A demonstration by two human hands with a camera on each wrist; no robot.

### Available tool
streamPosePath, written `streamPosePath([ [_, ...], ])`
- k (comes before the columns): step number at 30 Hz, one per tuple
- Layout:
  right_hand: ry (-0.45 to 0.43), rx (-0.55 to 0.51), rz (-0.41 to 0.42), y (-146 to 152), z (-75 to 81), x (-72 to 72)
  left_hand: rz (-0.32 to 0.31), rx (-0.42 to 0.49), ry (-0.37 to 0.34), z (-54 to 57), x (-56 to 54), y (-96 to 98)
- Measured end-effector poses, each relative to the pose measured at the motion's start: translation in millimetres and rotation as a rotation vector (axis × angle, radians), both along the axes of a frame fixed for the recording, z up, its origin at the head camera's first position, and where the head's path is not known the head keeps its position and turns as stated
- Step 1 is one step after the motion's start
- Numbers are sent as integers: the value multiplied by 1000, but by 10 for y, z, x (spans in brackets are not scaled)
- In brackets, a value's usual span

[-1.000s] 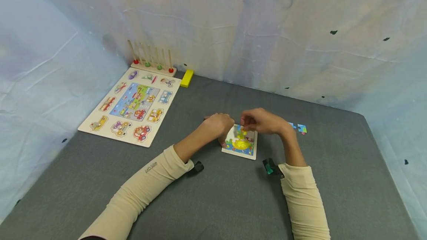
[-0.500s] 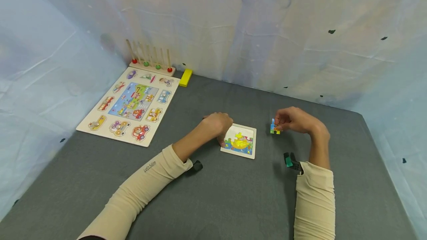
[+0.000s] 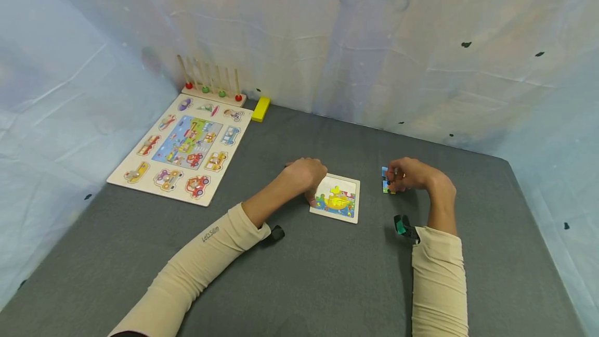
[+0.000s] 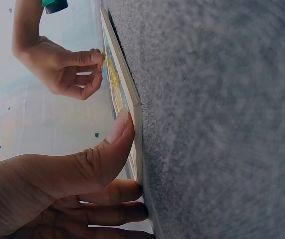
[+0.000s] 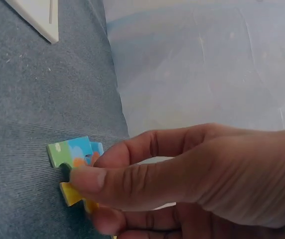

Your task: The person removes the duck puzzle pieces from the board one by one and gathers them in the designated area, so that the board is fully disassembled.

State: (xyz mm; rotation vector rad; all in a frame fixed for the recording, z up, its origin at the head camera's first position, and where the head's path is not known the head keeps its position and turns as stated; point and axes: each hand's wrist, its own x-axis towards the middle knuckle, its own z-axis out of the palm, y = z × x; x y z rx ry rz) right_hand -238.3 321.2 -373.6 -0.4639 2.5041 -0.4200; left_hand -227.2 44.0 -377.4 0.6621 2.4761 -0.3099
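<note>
A small square wooden jigsaw puzzle tray [image 3: 357, 202] lies on the grey cloth, part-filled with pieces showing a yellow shape over blue. My left hand [image 3: 303, 175] holds its left edge; in the left wrist view the thumb [image 4: 116, 134] presses the frame while the fingers lie along its side. To the right, my right hand [image 3: 414, 175] pinches at a jigsaw puzzle piece, low over the cloth. In the right wrist view, a green-and-blue puzzle piece [image 5: 72, 150] and a yellow puzzle piece [image 5: 70, 194] show by the thumb; the fingers partly hide them.
A large peg puzzle board [image 3: 154, 178] with vehicle pictures lies at the left. Behind it stands a wooden rack of pegs [image 3: 212, 93] with red and green beads. Beside them is a yellow block [image 3: 261, 109]. A pale curtain [image 3: 374, 56] bounds the far edge.
My right hand has lifted a blue-and-yellow puzzle piece from the tray and carried it right, down by the loose pieces. The left hand stays at the tray's left edge.
</note>
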Motion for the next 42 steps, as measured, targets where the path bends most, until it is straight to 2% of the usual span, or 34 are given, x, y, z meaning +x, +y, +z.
streamPosePath([
  [6, -8, 99, -54, 2, 24, 13, 3, -1, 4, 2, 2, -3],
  [10, -21, 127, -65, -18, 14, 10, 3, 3, 5, -2, 2, -3],
  [19, -48, 84, -55, -95, 11, 35, 6, 6, -3, 1, 5, 2],
  [42, -30, 47, -26, -80, 12, 24, -4, 12, -4, -19, -24, -8],
])
